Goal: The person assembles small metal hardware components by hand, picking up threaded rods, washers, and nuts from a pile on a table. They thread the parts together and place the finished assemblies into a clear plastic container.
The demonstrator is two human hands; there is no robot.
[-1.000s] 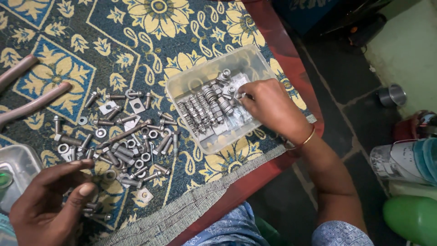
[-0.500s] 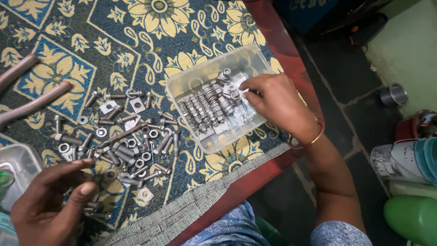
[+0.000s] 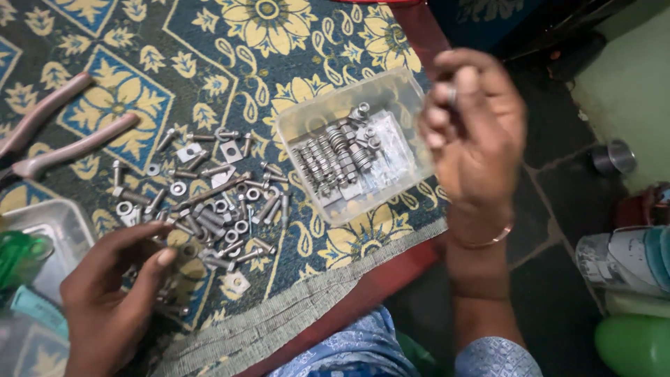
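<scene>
Right hand (image 3: 474, 132) lifted beside one plastic box (image 3: 307, 126).

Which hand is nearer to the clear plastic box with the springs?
The right hand. It is raised at the right edge of the box. The left hand is apart from it, at the loose bolts on the patterned cloth.

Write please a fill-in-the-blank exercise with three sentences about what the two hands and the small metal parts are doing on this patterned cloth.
1. The sorted screws lie inside the clear rectangular plastic box, and the right hand is raised ____ it.
2. The left hand rests at the edge of the loose pile of silver screws and washers on the blue and ____ floral cloth.
3. The two pink tool handles lie to the ____ of the pile.

Missing words: above; yellow; left
</scene>
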